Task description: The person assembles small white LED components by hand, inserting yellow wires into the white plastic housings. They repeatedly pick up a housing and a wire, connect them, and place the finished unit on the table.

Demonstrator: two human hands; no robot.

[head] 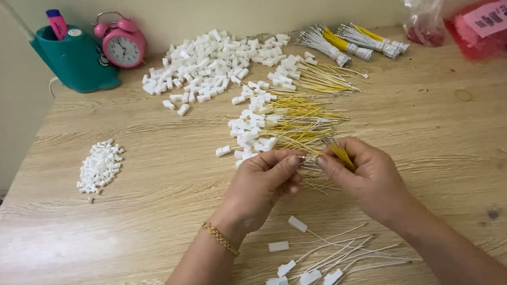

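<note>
My left hand (262,183) and my right hand (366,177) meet at the middle of the wooden table (116,230), fingertips together. The right hand grips a small bundle of yellow wires (340,153). The left hand pinches something small at the wire ends; what it is stays hidden by the fingers. Just beyond lies a heap of yellow wires with white plastic connectors (277,123). In front of me lie several white wires with white connectors (321,269).
A big pile of loose white connectors (208,64) lies at the back, a smaller pile (100,166) at the left. Bundled wires (350,40), a teal holder (72,58), a pink alarm clock (121,43) and red plastic bags (496,16) line the far edge.
</note>
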